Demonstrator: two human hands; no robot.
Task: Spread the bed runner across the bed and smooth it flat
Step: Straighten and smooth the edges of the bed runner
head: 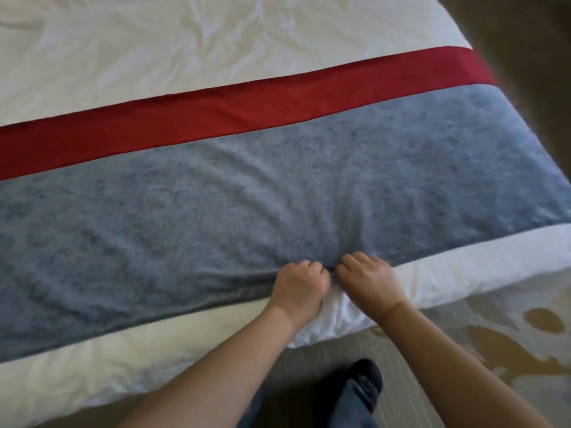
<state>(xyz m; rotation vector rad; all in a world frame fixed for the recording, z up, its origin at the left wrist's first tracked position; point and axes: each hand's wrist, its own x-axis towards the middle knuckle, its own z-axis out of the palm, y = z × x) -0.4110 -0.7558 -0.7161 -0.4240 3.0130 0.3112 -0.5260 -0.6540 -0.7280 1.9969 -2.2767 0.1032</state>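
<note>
1. the bed runner (247,193), grey-blue with a red band (247,103) along its far edge, lies across the white bed (154,41) from the left edge of the frame to the right, where it drops over the bed's side.
2. the left hand (298,285) and right hand (367,281) sit side by side at the runner's near edge, lower centre of the frame, almost touching each other.
3. both hands have their fingers curled tight, clamping the runner's edge; creases fan out from them into the cloth.
4. white bedding shows below the runner's near edge.
5. at bottom centre, a foot in a dark sock (366,378) stands on the carpet (509,350).
</note>
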